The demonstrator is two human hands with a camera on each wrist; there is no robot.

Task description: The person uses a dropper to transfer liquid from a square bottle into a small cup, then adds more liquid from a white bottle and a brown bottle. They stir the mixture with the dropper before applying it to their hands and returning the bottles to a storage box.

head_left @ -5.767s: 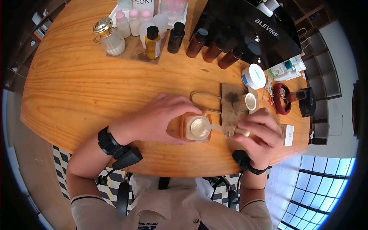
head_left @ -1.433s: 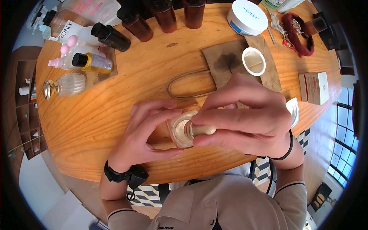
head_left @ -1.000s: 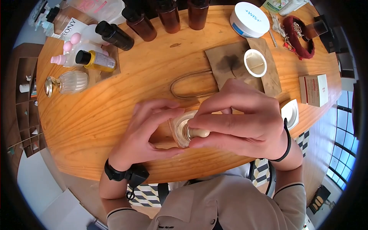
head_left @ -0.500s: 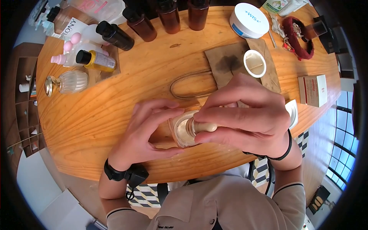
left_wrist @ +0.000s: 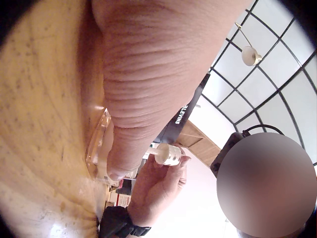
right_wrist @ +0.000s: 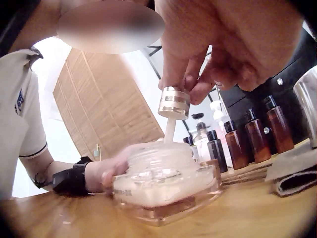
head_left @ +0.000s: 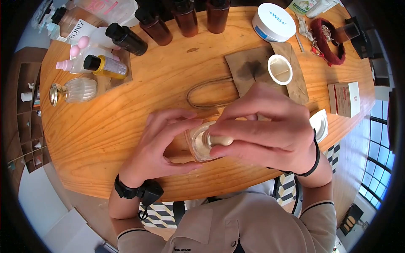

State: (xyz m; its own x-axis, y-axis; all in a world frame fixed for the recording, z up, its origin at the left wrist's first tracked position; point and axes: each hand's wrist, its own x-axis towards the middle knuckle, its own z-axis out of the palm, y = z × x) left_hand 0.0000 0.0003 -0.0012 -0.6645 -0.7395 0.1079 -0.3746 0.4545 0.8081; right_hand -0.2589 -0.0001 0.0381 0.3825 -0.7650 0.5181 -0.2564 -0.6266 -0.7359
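A squat clear glass bottle (head_left: pixel 197 147) with pale liquid stands on the wooden table before me. My left hand (head_left: pixel 154 145) curves round its left side, thumb and fingertips at its walls. My right hand (head_left: pixel 270 130) pinches a dropper by its gold collar and cream rubber bulb (head_left: pixel 222 141). In the right wrist view the gold collar (right_wrist: pixel 174 103) is above the bottle's neck, with the pipette (right_wrist: pixel 170 130) slanting down into the opening. The left wrist view shows my left thumb (left_wrist: pixel 131 144) along the bottle's side, and the dropper (left_wrist: pixel 167 154) beyond it in my right hand.
Behind the bottle lies a brown paper bag (head_left: pixel 242 90) with a cord handle; a white-rimmed cup (head_left: pixel 280 69) stands on it. A white lid (head_left: pixel 319 125) and small box (head_left: pixel 345 99) are at right. Brown bottles (head_left: pixel 185 21), a white tub (head_left: pixel 274 22) and cosmetics (head_left: pixel 105 67) line the back.
Earlier, my right hand held the dropper to the right of the bottle; then it came over the opening. Since half a second ago the right hand has shifted slightly left; the left stays put.
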